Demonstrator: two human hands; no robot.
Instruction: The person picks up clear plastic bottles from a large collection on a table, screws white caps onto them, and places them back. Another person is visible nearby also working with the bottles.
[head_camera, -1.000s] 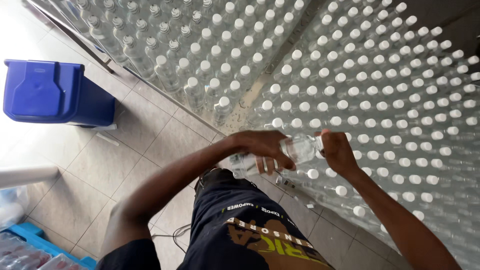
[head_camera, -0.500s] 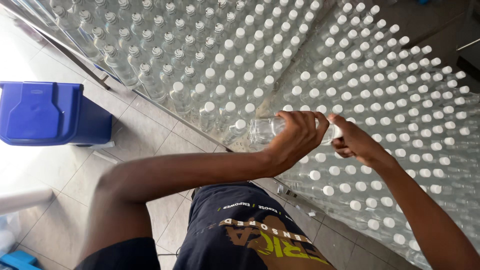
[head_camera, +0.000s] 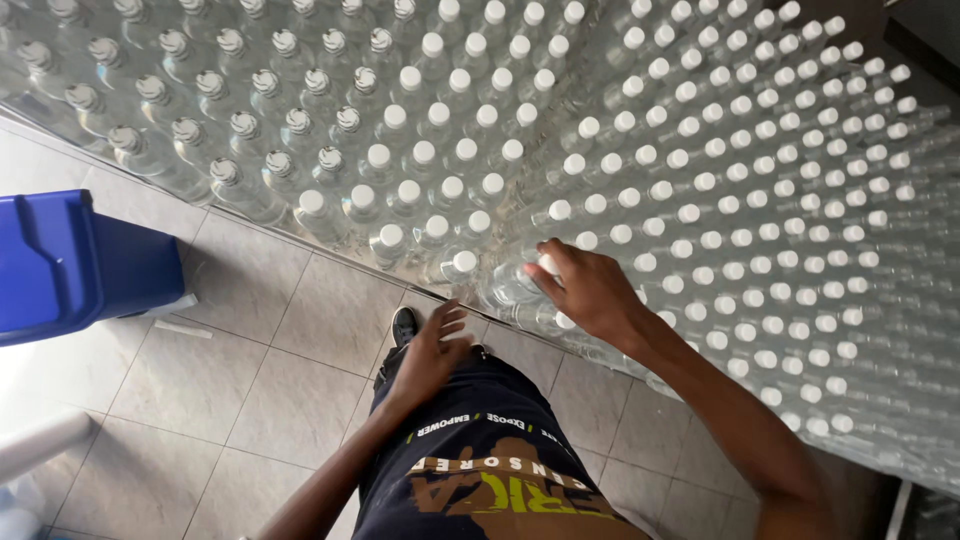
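Right hand (head_camera: 590, 288), frame centre: fingers closed over a white-capped bottle (head_camera: 530, 278) at the near edge of the bottle stack (head_camera: 760, 200). Left hand (head_camera: 432, 345) just below, open, empty. Blue bin (head_camera: 70, 265) on floor (head_camera: 250, 360), far left.

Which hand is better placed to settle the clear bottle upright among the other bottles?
The right hand: its fingers rest on the white cap of the clear bottle at the front edge of the bottle rows. The left hand hangs open and empty, nearer the body.
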